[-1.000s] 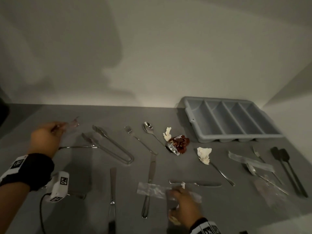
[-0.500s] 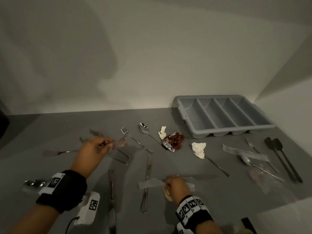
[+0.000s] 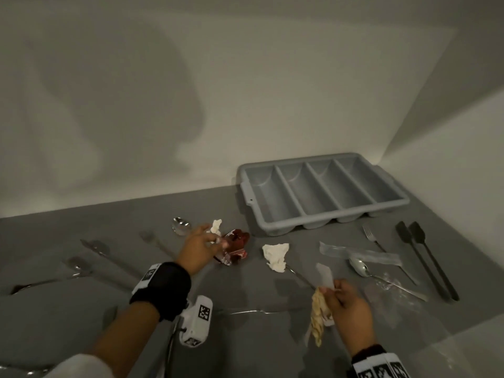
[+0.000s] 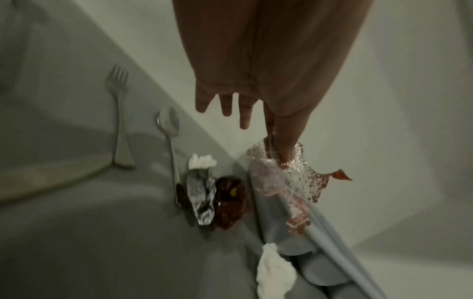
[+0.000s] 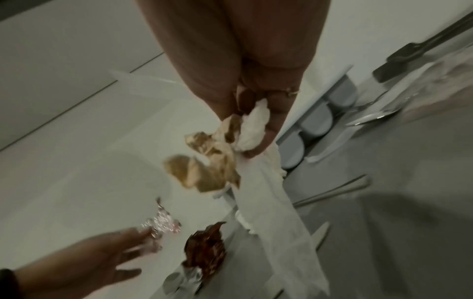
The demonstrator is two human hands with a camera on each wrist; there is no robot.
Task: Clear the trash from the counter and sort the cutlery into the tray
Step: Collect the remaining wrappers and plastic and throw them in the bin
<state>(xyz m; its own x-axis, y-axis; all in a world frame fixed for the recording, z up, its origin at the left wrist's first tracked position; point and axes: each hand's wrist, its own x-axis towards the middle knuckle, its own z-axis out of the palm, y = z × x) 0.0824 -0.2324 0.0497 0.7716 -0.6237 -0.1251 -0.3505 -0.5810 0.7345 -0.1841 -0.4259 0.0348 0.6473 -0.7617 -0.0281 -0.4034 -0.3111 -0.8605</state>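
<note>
A red-and-foil wrapper (image 3: 234,245) lies on the grey counter (image 3: 81,317) before the empty tray (image 3: 323,190); above it my left hand (image 3: 197,248) pinches a clear crinkled wrapper (image 4: 279,174) (other fingers spread), while my right hand (image 3: 347,305) clutches crumpled paper (image 3: 317,316) and a plastic strip (image 3: 325,274).

Matt grey plastic tray (image 3: 324,197), shiny metal spoon (image 3: 361,268), crinkled glossy foil wrapper (image 4: 202,197), soft white tissue (image 3: 276,256).
</note>
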